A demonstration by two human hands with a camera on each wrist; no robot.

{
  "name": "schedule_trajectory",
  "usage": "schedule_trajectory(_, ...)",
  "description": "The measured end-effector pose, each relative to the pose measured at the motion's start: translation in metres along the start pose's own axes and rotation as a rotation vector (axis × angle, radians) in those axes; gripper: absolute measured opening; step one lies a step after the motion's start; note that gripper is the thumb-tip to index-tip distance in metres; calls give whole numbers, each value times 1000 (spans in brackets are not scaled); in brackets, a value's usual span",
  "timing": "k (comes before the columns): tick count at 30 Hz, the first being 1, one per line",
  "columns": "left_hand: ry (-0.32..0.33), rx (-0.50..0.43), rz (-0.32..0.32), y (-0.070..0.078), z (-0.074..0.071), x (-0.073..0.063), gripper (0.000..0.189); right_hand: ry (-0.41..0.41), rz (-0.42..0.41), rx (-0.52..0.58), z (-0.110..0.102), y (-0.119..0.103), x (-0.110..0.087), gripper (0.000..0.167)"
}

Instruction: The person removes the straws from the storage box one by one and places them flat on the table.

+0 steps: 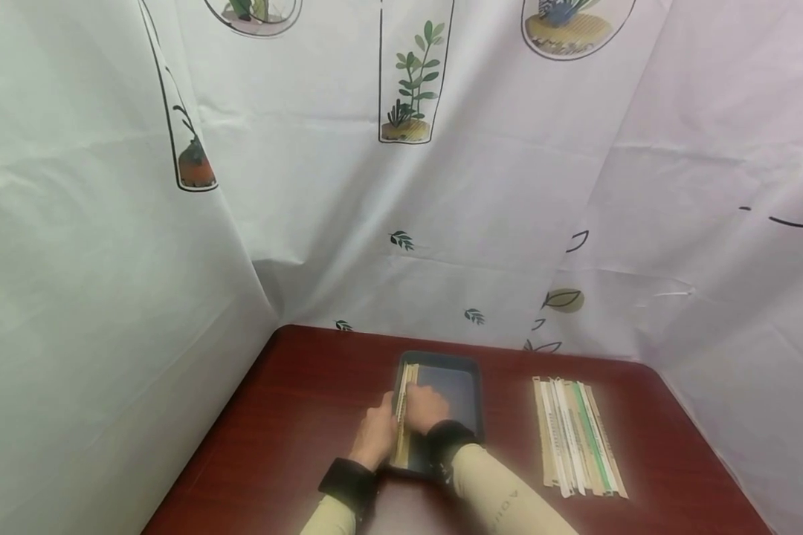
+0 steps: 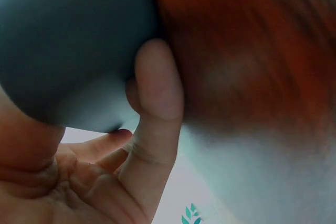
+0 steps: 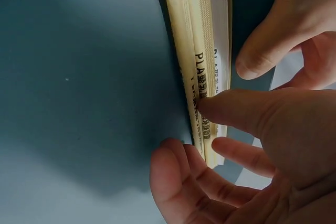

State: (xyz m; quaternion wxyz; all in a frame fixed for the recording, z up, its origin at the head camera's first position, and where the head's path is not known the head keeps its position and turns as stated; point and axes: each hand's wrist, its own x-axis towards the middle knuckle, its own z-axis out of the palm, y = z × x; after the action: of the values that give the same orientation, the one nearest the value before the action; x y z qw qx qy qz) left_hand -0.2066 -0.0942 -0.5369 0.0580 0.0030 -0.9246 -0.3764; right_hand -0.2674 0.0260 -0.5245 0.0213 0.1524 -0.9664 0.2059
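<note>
A dark blue-grey tray (image 1: 476,401) lies on the table, with several long, thin paper-wrapped straws (image 1: 410,371) lengthwise along its left wall. My left hand (image 1: 375,431) grips the tray's left side; the left wrist view has its fingers curled at the tray's edge (image 2: 79,51). Inside the tray, my right hand (image 1: 428,407) pinches the wrapped straws. Up close in the right wrist view, its thumb lies on the printed tan wrappers (image 3: 184,19) and its fingers bend round their other side. A white wrapper (image 3: 219,24) sits beside the tan ones, nearest the wall.
To the right of the tray, a row of wrapped straws (image 1: 554,438) in tan, white and green lies on the dark red table (image 1: 254,438). A white cloth with plant prints (image 1: 334,178) hangs behind the table and at both sides.
</note>
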Motion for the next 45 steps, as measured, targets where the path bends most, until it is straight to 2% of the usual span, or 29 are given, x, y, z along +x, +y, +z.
schedule_trajectory(8,-9,-10,17,2,2,-3,45,-22,38,52,-3,2,-4,23)
schedule_trajectory(20,-14,14,16,8,4,-3,49,-40,77,87,-2,11,-4,25)
schedule_trajectory(26,-26,19,14,9,7,-5,49,-48,69,114,-4,17,-7,23)
schedule_trajectory(30,-29,19,24,9,7,-5,50,-34,48,70,-7,24,-8,17)
schedule_trajectory(34,-17,14,33,7,6,-3,51,-22,55,62,-18,28,-9,17)
schedule_trajectory(38,1,9,12,4,5,2,50,-34,96,71,-36,27,-6,18)
schedule_trajectory(45,25,27,-13,3,4,2,50,-17,107,8,-65,27,0,20)
